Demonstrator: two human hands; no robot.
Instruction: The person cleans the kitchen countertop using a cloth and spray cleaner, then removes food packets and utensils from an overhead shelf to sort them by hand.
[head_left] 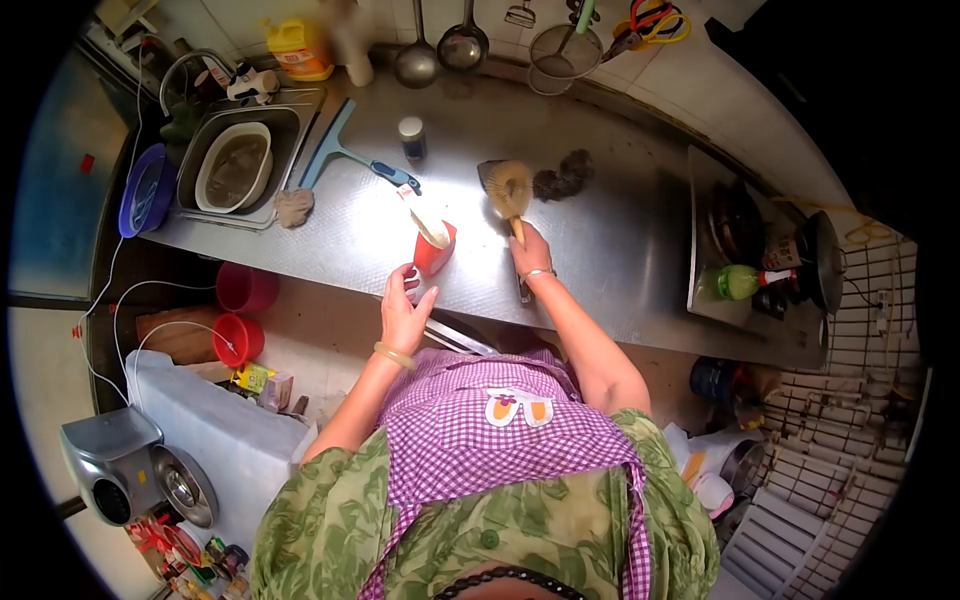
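Note:
My right hand [532, 253] is closed round the wooden handle of a round bristle brush [510, 188] above the steel counter [625, 270]. Beside the brush lie a dark flat pad [487, 173], partly hidden, and a dark scouring clump [565, 176]. At the counter's front edge, my left hand [405, 308] has its fingers apart, next to a red object [436, 252] with a pale brush-like piece [428, 222] against it. Whether the fingertips touch the red object is unclear. A blue squeegee [335, 150] and a small capped jar [412, 138] lie farther back.
At the left, a sink [292, 118] holds a white basin [234, 168], with a blue basin [147, 190] beside it. Ladles [463, 48] and a strainer [566, 52] hang behind. The right end bears a tray [706, 265] with a green bottle [738, 282].

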